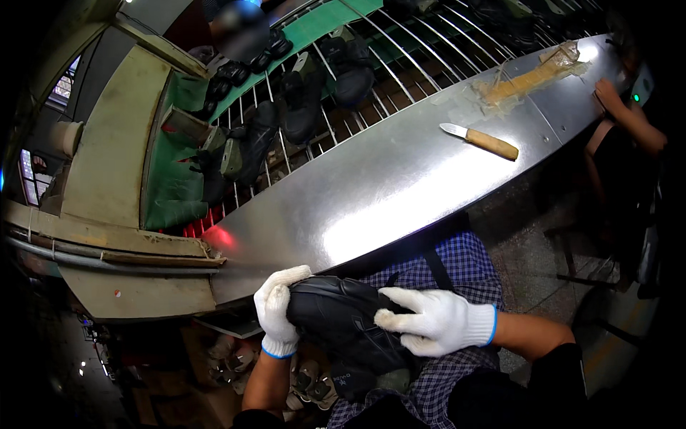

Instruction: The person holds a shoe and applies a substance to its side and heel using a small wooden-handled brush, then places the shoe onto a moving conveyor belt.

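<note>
The black shoe (339,307) is between the two hands and touches both. Its long axis seems to go slantwise, from beside the left hand (275,307) down toward the right and the body. The left hand is closed around the shoe's left end, with fingers over its upper edge. The right hand (436,325) lies against the other side, its fingers bent and a little apart; whether it also grips, I cannot tell. Just ahead of both hands runs the near edge of the bench (300,204). The knife (491,143) lies on it, ahead of the right hand and well apart; the rack (389,82) is beyond.
</note>
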`<state>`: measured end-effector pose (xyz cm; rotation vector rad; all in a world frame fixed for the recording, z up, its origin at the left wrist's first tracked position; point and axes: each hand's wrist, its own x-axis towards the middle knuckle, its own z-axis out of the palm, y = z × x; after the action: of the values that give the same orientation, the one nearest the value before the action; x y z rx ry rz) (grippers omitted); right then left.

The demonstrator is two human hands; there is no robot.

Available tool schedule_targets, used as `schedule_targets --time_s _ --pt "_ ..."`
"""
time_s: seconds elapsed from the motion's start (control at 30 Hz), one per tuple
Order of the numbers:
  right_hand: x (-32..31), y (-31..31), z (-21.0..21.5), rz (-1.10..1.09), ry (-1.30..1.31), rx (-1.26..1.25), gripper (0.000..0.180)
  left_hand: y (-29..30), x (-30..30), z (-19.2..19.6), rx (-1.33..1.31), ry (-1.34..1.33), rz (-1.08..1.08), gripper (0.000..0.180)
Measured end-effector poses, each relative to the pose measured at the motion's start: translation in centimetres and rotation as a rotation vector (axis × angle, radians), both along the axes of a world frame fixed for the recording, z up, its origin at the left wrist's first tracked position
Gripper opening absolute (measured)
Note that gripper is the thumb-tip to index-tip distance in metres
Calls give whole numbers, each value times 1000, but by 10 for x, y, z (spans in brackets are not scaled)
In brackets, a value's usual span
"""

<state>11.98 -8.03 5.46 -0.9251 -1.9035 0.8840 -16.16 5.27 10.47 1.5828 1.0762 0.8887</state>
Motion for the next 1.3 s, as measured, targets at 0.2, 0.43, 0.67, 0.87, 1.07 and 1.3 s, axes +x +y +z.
schedule_targets --time_s 0.2,0.43,0.67,0.87,1.07,1.3 --pt "0 21 5 -55 17 85 66 7 21 16 39 54 -103 59" --pt "49 77 106 21 -148 -168 63 8 107 23 34 -309 -372 40" --pt "110 31 77 -269 70 -364 116 -42 119 -44 6 -147 -271 44" --pt "109 10 -44 -540 841 -553 96 -81 60 -63 381 417 -429 80" --pt "58 46 -9 -367 598 -542 83 -31 102 -100 920 177 -17 61" --pt "49 58 53 -170 163 -496 83 -12 110 -53 745 -65 -79 36"
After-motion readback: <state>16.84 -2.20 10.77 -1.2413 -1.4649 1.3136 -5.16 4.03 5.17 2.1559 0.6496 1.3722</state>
